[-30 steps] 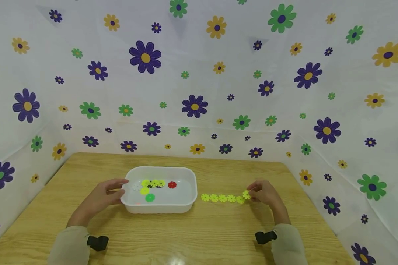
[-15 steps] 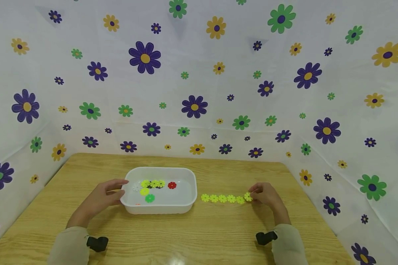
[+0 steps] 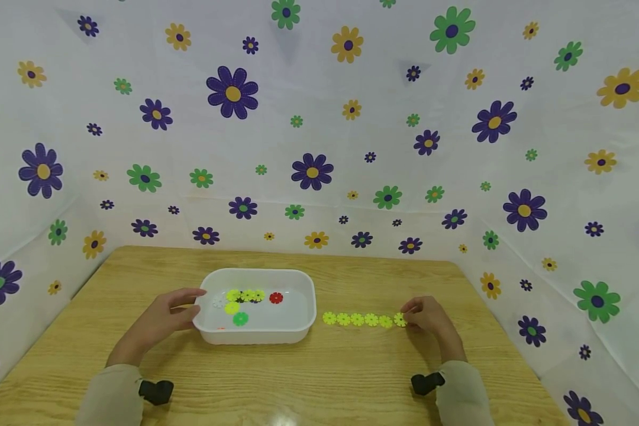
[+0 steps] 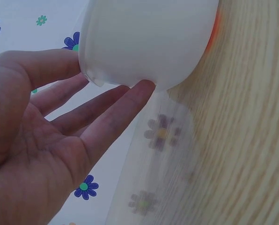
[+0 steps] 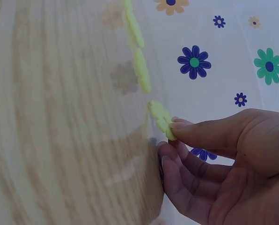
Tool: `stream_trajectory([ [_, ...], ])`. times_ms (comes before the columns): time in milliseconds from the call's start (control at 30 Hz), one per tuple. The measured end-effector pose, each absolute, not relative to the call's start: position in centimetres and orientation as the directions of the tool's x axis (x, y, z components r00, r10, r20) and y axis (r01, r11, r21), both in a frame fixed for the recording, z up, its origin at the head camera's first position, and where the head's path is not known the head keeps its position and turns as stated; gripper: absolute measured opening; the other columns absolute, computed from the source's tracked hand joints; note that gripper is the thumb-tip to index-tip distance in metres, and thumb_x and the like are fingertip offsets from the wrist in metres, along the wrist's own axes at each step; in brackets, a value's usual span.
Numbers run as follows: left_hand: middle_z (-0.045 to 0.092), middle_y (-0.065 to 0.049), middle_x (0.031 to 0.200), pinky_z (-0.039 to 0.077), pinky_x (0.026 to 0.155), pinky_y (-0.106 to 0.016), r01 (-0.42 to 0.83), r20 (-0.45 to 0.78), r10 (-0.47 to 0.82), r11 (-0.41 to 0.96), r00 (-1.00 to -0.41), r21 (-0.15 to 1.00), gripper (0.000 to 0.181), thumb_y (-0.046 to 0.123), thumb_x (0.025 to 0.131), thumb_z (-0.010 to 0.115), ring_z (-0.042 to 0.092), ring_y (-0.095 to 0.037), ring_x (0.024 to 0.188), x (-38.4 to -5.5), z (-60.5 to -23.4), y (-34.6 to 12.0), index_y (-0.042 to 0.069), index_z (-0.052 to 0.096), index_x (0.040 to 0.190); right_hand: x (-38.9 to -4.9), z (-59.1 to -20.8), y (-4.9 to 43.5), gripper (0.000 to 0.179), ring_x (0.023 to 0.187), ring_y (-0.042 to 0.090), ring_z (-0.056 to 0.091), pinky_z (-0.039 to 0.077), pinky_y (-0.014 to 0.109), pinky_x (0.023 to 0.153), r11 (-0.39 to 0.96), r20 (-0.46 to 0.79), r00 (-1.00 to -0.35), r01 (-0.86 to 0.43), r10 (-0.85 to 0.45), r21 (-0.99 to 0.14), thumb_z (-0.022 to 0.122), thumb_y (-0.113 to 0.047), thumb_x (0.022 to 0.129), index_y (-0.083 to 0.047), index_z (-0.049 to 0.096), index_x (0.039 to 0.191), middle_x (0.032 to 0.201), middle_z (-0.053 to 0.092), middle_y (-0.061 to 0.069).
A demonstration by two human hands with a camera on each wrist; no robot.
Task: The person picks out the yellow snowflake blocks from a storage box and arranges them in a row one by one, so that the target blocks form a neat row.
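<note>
A white plastic tub (image 3: 254,338) sits left of centre on the table. My left hand (image 3: 162,316) touches its left end, fingertips against the wall; the left wrist view shows the extended fingers (image 4: 118,110) at the tub's edge. To the right, my right hand (image 3: 428,316) pinches a yellow flower-shaped disc (image 5: 161,120) between thumb and fingers, tilted, with its lower edge close to the table. That disc stands at the right end of a row of several matching yellow discs (image 3: 357,319), a small gap from its neighbour. My fingers hide part of it.
Inside the tub lie several yellow discs (image 3: 233,294) with dark ones partly under them, a red disc (image 3: 276,297), a green disc (image 3: 241,319) and a pale one (image 3: 219,302). A flower-print cloth (image 3: 319,136) rises behind and beside the wooden table (image 3: 298,384).
My right hand has moved slightly down and right with the yellow disc, from overlapping the row's last disc to beside it. The left hand and tub have stayed put.
</note>
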State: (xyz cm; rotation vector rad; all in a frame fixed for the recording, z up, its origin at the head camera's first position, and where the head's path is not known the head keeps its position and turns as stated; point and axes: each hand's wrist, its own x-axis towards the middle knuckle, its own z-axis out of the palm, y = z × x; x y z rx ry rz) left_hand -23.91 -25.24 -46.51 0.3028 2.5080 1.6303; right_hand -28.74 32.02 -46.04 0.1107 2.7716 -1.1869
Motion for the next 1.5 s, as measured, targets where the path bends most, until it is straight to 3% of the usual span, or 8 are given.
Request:
stream_trajectory([
  [767,0.043,-0.036,0.154,0.064,0.09,-0.034,0.087,-0.012,0.243,0.39,-0.97,0.917,0.054,0.02,0.106,0.059,0.062,-0.045,0.128,-24.1,-46.9,-25.2,-0.003,0.043,0.152,-28.1,-45.0,31.8,0.016,0.075,0.02,0.065,0.059,0.033,0.066,0.772,-0.131,-0.991,0.096,0.017,-0.629,0.066,-0.007,0.095,0.004,0.069,0.106,0.098,0.072,0.018],
  [1133,0.042,-0.036,0.155,0.064,0.09,-0.035,0.087,-0.016,0.235,0.421,-0.972,0.903,0.054,0.022,0.106,0.059,0.06,-0.046,0.129,-23.9,-46.6,-25.4,-0.002,0.044,0.152,-28.0,-42.9,27.5,0.021,0.08,0.029,0.07,0.063,0.039,0.07,0.718,-0.07,-0.992,-0.026,-0.104,-0.696,0.065,-0.008,0.098,0.007,0.069,0.113,0.101,0.071,0.021],
  [1500,0.042,-0.036,0.154,0.065,0.09,-0.034,0.089,-0.014,0.238,0.416,-0.971,0.905,0.054,0.022,0.106,0.059,0.06,-0.047,0.129,-24.0,-46.6,-25.3,-0.002,0.044,0.152,-29.4,-41.1,21.3,0.018,0.087,0.036,0.072,0.066,0.045,0.081,0.687,-0.073,-0.981,-0.073,-0.181,-0.723,0.067,-0.008,0.097,0.002,0.071,0.112,0.099,0.071,0.016],
])
